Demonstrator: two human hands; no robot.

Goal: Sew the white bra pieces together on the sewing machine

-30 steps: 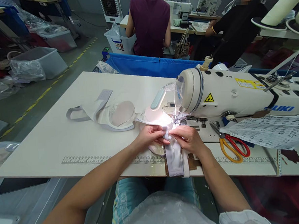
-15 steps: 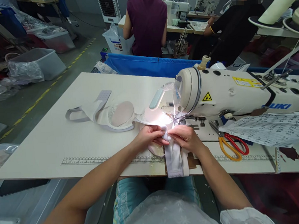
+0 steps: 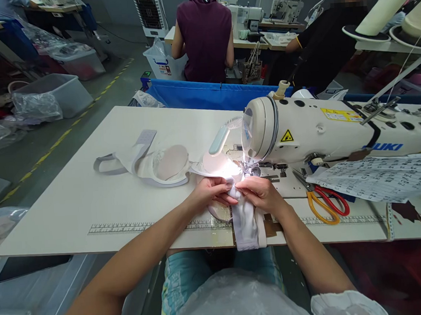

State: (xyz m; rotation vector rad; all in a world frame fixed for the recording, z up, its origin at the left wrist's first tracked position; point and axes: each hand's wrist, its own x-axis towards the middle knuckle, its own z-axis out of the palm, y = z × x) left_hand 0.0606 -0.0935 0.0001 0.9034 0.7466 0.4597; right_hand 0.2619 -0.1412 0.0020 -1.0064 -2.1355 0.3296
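Note:
A pale bra (image 3: 172, 160) lies across the white table, one cup to the left and the other under the lamp light by the needle of the sewing machine (image 3: 301, 128). My left hand (image 3: 214, 193) pinches its edge just in front of the presser foot. Close beside it, my right hand (image 3: 260, 192) pinches the same garment between thumb and fingers. Below both hands the light wing of the bra hangs over the table's front edge. The exact spot under the needle is washed out by glare.
Scissors (image 3: 325, 200) with orange and red handles lie right of my right hand, beside a printed sheet (image 3: 383, 178). A ruler strip (image 3: 122, 228) runs along the table front. Behind the table hangs a blue cloth trough (image 3: 199, 95); two people sit beyond it.
The camera view has shifted slightly. Both hands keep their pinch on the bra at nearly the same place, with no clear movement of the fabric.

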